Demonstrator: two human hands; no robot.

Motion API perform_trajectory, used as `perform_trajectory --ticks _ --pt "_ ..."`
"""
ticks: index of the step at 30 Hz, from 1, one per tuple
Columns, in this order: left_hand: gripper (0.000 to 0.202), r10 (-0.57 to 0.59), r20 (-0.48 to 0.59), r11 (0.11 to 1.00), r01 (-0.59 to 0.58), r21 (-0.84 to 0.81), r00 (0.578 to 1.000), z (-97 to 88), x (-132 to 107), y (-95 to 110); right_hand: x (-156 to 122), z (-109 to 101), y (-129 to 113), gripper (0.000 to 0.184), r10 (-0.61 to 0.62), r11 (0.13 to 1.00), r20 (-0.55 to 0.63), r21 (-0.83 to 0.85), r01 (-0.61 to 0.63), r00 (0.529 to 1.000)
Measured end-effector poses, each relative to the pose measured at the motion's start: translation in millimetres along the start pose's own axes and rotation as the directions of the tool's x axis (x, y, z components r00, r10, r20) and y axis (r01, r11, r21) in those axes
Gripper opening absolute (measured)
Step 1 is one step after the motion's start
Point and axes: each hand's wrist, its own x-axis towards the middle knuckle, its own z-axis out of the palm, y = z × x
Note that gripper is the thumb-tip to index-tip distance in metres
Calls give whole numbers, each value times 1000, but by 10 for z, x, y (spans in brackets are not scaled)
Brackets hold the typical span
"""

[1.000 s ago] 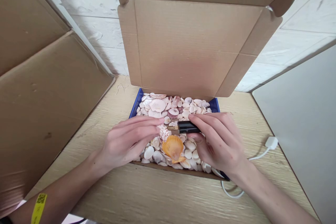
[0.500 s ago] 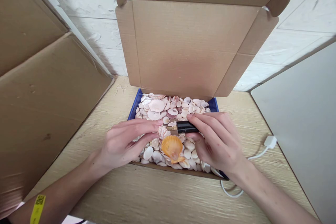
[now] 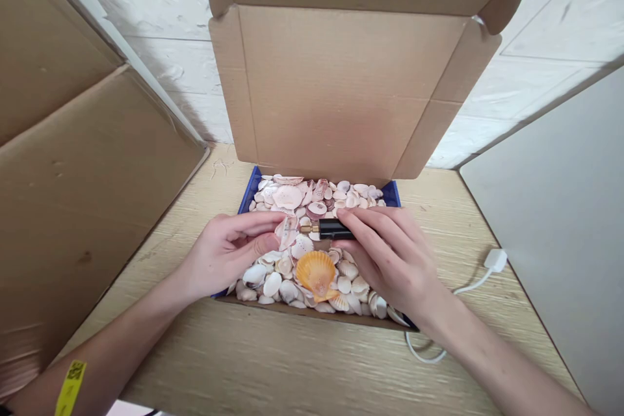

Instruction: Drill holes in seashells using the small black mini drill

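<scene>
While left hand [image 3: 229, 250] pinches shell [image 3: 287, 231] | drill [image 3: 335, 229] tight beside | box rim [image 3: 249, 192] below

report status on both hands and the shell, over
Left hand pinching shell. Right hand gripping black tool, brass end facing shell, contact unclear. Nothing seen in the way, open box beneath.

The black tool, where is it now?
In the head view, the black tool is near the middle, in the right hand over the open box. Its brass end points toward the pale shell in the left hand.
</scene>
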Motion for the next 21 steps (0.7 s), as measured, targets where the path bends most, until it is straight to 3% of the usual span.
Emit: perform_trajectory --ticks 2,5,11,21 --pt "23 -86 12 995 86 -50 996 -6 19 16 -1 2 -5 35 1 1000 16 8 -1 1000" --pt "22 -122 35 988 125 -94 992 -16 33 10 -5 5 -11 35 -11 1000 31 15 10 999" --pt "17 22 39 986 -15 -168 999 -23 53 -36 -5 12 -18 35 -14 1000 17 18 13 1000" --pt "22 11 99 977 10 -215 995 -72 79 -89 5 21 -11 32 6 1000 -27 12 -5 1000"
